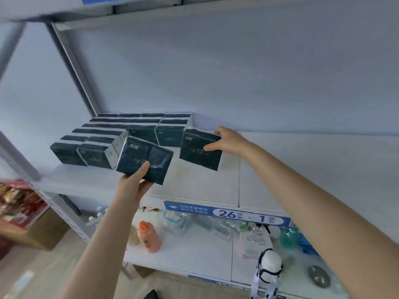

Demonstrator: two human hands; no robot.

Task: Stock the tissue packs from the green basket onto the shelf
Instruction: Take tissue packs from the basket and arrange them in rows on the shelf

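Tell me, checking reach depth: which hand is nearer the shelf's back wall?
Right. The right hand, gripping a pack, reaches close to the back wall; the left hand holds another pack by the shelf's front edge.

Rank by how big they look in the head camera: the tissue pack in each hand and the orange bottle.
1. Left-hand tissue pack, looks largest, but it is nearer the camera, so unsure against the next.
2. Right-hand tissue pack.
3. Orange bottle, smallest.

A tissue pack (151, 152) hides fingertips of the left hand (133, 184).
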